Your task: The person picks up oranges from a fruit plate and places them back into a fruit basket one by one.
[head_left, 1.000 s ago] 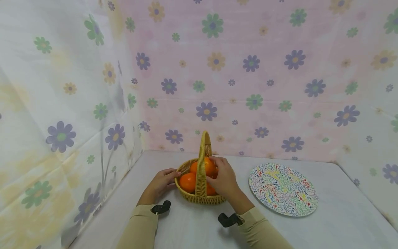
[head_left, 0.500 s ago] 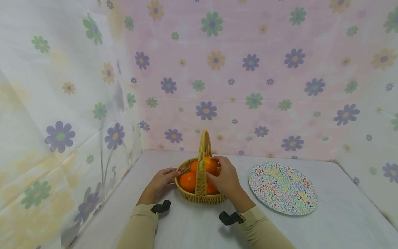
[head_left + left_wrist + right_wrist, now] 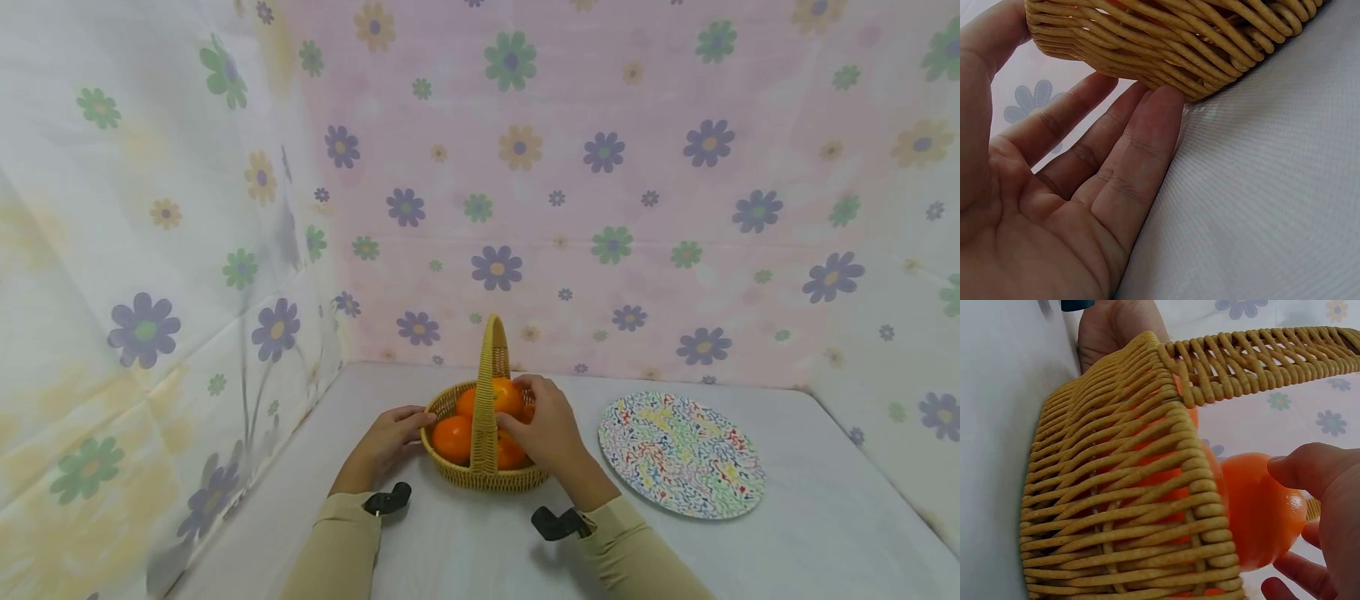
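Observation:
A yellow-brown wicker basket (image 3: 465, 478) with a tall arched handle (image 3: 483, 417) stands on the table and holds several oranges (image 3: 452, 439). My left hand (image 3: 386, 442) grips its left side, the thumb at the rim. In the left wrist view the fingertips (image 3: 1163, 106) touch the lower part of the wicker wall. Over the basket's right half, my right hand (image 3: 551, 433) pinches the top orange (image 3: 1254, 519). Its thumb lies on that orange and other fingers reach round the far side. The handle hides part of the fruit in the head view.
To the right lies a round plate or mat (image 3: 682, 454) with a multicoloured squiggle pattern. A white cloth covers the table (image 3: 465, 550). Flowered fabric walls (image 3: 570, 208) stand behind and at both sides. Each wrist carries a black device (image 3: 558, 523).
My right hand has shifted slightly to the right, and a little more of the lower orange shows beneath its thumb. The left hand and the basket have hardly moved.

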### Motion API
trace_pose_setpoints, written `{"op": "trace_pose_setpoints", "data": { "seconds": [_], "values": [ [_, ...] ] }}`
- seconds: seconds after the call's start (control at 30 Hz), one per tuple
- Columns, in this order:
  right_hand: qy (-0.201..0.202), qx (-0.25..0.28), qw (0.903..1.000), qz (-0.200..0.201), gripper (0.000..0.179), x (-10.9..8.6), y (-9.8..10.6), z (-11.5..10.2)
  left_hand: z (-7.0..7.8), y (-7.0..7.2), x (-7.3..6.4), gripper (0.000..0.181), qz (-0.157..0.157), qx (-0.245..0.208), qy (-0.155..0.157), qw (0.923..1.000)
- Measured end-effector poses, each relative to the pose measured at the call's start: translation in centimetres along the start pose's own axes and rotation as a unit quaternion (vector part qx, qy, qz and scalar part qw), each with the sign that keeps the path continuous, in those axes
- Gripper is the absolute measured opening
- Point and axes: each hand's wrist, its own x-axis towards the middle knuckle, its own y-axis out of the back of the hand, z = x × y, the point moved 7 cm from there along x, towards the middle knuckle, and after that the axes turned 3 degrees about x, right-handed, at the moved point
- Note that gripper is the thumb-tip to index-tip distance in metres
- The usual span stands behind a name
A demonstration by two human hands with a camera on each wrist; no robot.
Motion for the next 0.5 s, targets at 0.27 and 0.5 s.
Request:
{"op": "trace_pose_setpoints", "data": {
  "seconds": [0.27,0.5],
  "values": [
    [0.003,0.0,0.9999,0.012,0.053,0.6,2.5,0.6,1.1,-0.1,-0.3,0.055,-0.003,0.007,-0.008,0.9999],
    [0.027,-0.106,0.9935,-0.031,0.051,0.7,5.6,1.9,5.8,1.0,-1.9,0.054,0.074,0.157,-0.086,0.981]
  ]
}}
